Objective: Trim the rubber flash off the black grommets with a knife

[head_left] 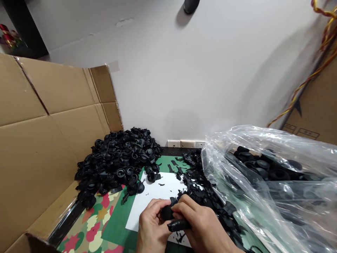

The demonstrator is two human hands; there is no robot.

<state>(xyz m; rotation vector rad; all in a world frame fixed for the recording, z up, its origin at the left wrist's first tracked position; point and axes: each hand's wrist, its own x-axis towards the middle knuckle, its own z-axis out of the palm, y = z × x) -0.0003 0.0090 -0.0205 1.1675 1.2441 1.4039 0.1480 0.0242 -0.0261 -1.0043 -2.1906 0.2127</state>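
My left hand (152,225) is curled around a dark, rounded black rubber part (166,213) above a white sheet of paper (142,200). My right hand (200,221) is closed against the same part from the right, its fingertips pressed on it. A glossy black rod-like piece (179,225) sticks out from under the right fingers toward the left hand; its kind cannot be made out. Black rubber scraps (204,191) lie close beside the right hand. A few loose black pieces (140,187) rest near the paper's left edge.
A large heap of ribbed black rubber parts (118,158) stands at the left against a cardboard panel (71,123). On the right, a clear plastic bag (244,196) holds more black parts (263,165). Behind are a white wall (184,88) and sockets (187,144).
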